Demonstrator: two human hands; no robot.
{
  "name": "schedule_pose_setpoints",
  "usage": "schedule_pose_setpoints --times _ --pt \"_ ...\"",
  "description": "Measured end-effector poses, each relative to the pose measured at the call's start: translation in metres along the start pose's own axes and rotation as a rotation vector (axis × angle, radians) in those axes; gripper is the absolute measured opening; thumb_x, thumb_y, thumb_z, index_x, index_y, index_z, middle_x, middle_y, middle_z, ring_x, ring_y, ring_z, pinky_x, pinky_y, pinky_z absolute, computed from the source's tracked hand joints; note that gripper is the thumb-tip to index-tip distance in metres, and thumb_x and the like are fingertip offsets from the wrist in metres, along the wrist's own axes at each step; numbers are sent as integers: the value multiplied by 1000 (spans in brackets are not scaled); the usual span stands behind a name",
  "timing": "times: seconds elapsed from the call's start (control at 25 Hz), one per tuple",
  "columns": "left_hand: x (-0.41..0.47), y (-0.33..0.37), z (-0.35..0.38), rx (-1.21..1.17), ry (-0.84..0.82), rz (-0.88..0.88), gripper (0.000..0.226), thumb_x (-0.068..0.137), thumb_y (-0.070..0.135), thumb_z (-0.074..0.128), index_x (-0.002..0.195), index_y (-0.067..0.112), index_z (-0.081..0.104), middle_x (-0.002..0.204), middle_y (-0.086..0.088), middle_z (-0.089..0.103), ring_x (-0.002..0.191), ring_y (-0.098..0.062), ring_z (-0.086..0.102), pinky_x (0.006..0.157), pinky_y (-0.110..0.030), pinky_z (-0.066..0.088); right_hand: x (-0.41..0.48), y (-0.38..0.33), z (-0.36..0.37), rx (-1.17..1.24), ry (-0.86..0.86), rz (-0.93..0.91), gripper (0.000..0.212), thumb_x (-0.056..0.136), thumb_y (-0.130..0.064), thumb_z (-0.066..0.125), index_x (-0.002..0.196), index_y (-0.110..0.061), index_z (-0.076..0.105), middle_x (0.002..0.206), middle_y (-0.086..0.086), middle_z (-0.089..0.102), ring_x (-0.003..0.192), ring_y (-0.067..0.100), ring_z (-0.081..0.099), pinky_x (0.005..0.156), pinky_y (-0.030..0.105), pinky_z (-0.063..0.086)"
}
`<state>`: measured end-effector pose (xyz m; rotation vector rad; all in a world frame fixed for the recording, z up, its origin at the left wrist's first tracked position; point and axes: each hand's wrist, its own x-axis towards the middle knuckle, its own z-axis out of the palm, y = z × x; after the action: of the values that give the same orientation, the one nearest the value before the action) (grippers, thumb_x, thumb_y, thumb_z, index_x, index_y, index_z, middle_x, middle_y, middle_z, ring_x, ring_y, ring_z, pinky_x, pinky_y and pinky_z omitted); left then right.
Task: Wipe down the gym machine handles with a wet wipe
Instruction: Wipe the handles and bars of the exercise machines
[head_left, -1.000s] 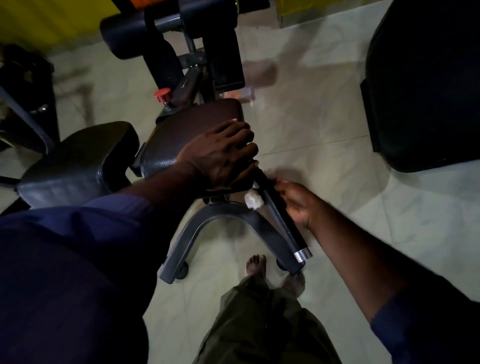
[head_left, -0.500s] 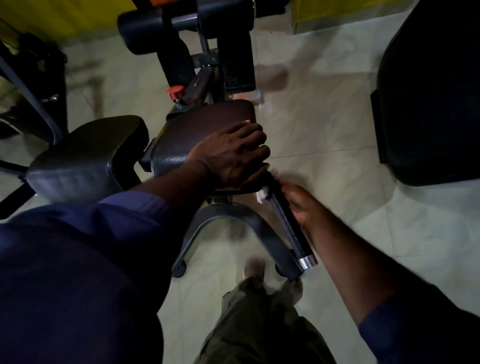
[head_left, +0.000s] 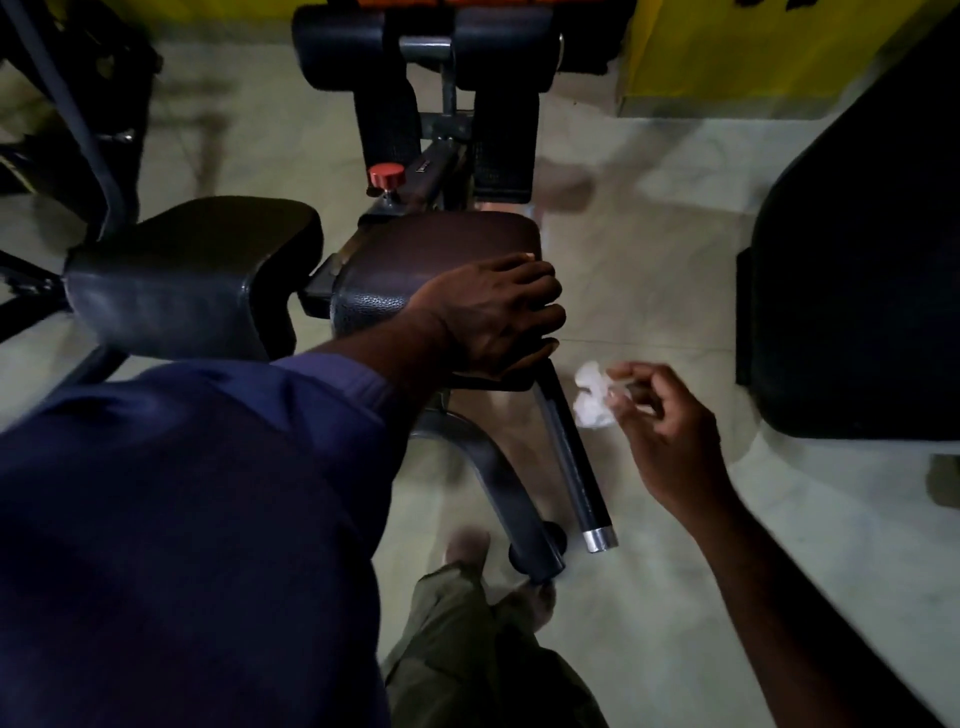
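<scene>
Dark gym gear on a pale floor, with a few bright spots.

The wipe (head_left: 592, 397) is plain white, the brightest thing down here. The handle (head_left: 569, 457) is black, ending in a shiny silver cap (head_left: 598, 538). The seat pad (head_left: 441, 249) is dark brown with a pebbled grain, and the pad beside it (head_left: 182, 270) is black with a greyish sheen. The knob (head_left: 386, 175) is red. The roller pads (head_left: 337, 41) are black under an orange strip (head_left: 447, 4). The wall (head_left: 727, 47) is yellow and the floor (head_left: 675, 260) is pale greenish-cream tile. The frame leg (head_left: 493, 467) is grey metal. The sleeve (head_left: 182, 493) is deep blue and the trousers (head_left: 467, 649) are olive green.
</scene>
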<state>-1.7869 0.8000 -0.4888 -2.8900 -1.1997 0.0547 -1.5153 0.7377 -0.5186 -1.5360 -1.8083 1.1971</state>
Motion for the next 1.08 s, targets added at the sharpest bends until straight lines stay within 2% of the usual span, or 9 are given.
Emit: schedule_pose_setpoints --times 0.12,0.2,0.36,0.52,0.68,0.8,0.92,1.0,1.08 --pt "1 0 1 -9 26 13 48 109 47 32 106 13 65 116 -14 63 121 -36 56 113 -46 38 25 -10 30 -258 -180 -333 13 100 -28 61 107 -21 70 103 -4 65 94 15 63 81 36 56" --pt "0 -1 1 -21 41 28 48 110 46 31 104 12 64 114 -15 63 118 -37 57 111 -47 39 14 3 43 -364 -219 -479 22 100 -30 58 109 -20 75 109 2 60 102 23 57 88 36 54" --pt "-1 -1 0 -39 109 41 46 109 43 34 102 10 64 109 -16 63 113 -39 59 104 -50 44 -2 -7 38 -498 -188 -515 25 96 -18 52 110 -18 73 107 6 59 101 29 59 83 38 56" --pt "0 -1 4 -47 122 40 47 109 45 32 98 11 63 106 -16 62 108 -39 59 99 -50 45 -41 -11 15 -643 -428 -591 29 92 -11 57 117 -25 64 103 2 52 101 25 56 74 40 57" --pt "-1 -3 3 -35 107 30 49 110 46 30 99 11 63 107 -15 62 108 -38 58 100 -49 44 -3 -14 27 -665 -433 -634 10 93 -18 59 99 -17 67 100 8 51 97 28 55 69 44 54" --pt "-1 -3 6 -51 111 22 49 110 47 31 102 11 64 109 -14 62 111 -35 57 103 -47 43 44 -7 50 -633 -350 -574 13 91 -18 63 99 -20 72 105 11 54 97 30 56 72 45 56" --pt "-2 -3 3 -37 108 15 48 109 46 30 102 12 63 110 -13 62 115 -34 57 106 -46 42 13 -4 40 -587 -269 -532 27 90 -12 55 108 -20 74 99 8 55 95 27 57 76 41 56" --pt "-1 -3 2 -51 101 3 47 109 46 31 102 13 63 109 -13 61 116 -34 58 108 -46 41 -34 -9 20 -576 -332 -567 33 87 -10 47 108 -21 71 99 4 55 97 24 57 81 37 56" --pt "-1 -3 4 -53 84 13 46 109 47 32 103 14 62 111 -12 61 118 -34 57 111 -46 39 -70 -10 0 -532 -452 -556 38 85 -5 50 112 -25 67 104 -2 53 103 17 55 86 30 55"
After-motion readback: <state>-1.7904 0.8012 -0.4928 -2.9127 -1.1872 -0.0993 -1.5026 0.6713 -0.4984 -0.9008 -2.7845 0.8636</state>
